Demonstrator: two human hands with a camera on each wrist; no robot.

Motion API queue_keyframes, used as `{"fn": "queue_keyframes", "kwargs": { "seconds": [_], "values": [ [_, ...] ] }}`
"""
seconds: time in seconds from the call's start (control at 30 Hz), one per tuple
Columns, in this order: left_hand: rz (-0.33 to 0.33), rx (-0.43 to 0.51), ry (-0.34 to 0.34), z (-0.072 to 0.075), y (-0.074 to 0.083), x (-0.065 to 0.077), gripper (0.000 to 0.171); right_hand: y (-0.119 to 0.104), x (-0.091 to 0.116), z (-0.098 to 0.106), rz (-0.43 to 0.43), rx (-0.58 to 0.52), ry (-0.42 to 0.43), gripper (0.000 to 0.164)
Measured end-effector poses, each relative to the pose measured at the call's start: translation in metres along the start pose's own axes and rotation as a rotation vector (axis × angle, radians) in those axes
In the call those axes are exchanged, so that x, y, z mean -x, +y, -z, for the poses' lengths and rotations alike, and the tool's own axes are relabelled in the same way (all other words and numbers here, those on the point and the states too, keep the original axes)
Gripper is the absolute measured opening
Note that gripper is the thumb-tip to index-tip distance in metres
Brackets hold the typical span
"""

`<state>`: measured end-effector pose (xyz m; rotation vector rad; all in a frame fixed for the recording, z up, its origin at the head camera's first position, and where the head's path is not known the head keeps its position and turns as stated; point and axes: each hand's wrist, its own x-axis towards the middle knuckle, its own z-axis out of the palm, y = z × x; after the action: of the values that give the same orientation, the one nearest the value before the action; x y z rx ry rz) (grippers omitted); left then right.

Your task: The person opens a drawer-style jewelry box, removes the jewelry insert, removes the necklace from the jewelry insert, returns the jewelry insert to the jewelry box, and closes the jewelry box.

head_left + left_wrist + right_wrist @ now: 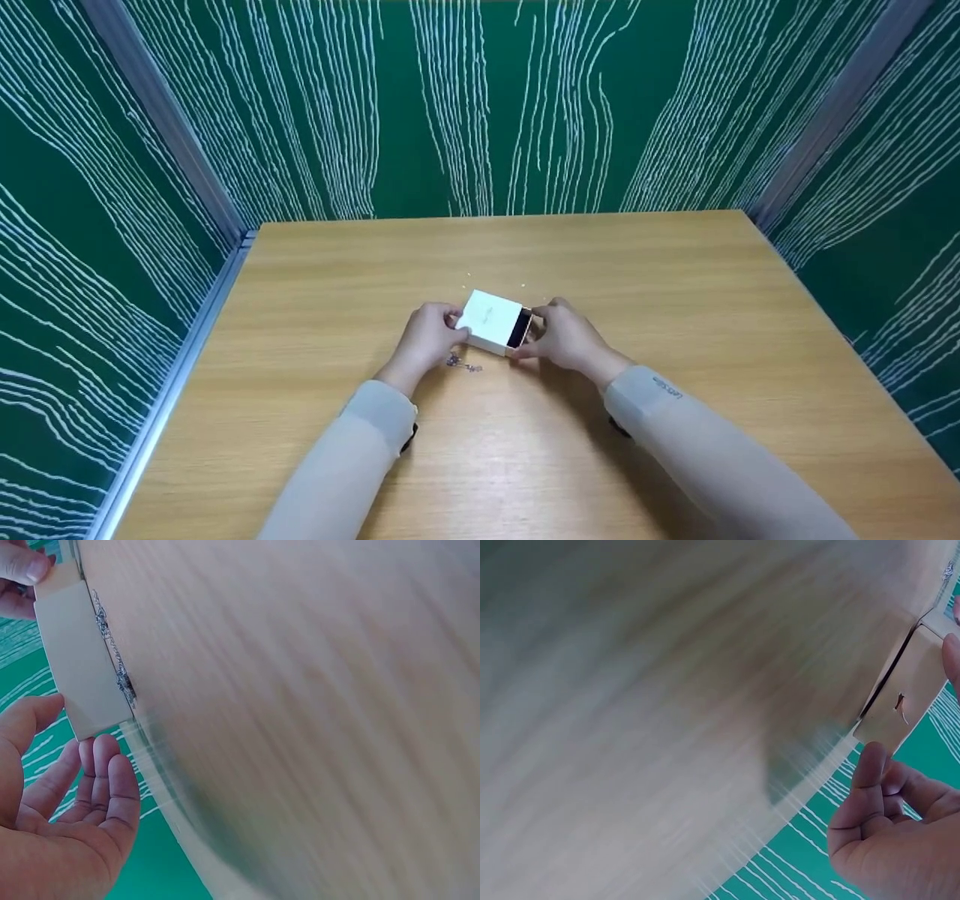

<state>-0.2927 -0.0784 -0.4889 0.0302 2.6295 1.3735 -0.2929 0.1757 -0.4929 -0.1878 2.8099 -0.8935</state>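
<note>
A small white drawer-style box lies on the table between both hands, its drawer slid partly out to the right and showing a dark inside. My left hand holds the sleeve's left end between thumb and fingers. At the opposite end, my right hand pinches the drawer by its sides. The right wrist view shows the drawer's end face with a small ribbon-like tab. Beside the box's near edge, close to the left hand, lies a thin silvery chain with small ornaments.
Several tiny pale pieces, one of them a small bit, are scattered on the wooden table behind the box. Green panels with white wavy lines enclose the table at the back and both sides, with grey metal posts at the corners.
</note>
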Motion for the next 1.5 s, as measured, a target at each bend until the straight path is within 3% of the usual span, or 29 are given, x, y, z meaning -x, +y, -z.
{"fn": "queue_keyframes", "kwargs": {
  "seconds": [0.27,0.63,0.87,1.5],
  "values": [
    [0.013,0.012,-0.003,0.000,-0.002,0.002,0.043,-0.001,-0.002,-0.003,0.006,0.029,-0.003,0.104],
    [-0.034,-0.015,0.021,0.000,-0.002,0.000,0.042,-0.004,-0.005,-0.003,0.003,0.034,-0.012,0.106],
    [0.007,-0.005,0.011,0.000,0.000,-0.001,0.045,-0.005,-0.007,-0.003,0.005,-0.002,-0.023,0.105],
    [0.010,-0.017,0.009,0.001,0.000,-0.003,0.043,-0.008,-0.013,-0.004,-0.025,0.007,-0.048,0.105]
  ]
}}
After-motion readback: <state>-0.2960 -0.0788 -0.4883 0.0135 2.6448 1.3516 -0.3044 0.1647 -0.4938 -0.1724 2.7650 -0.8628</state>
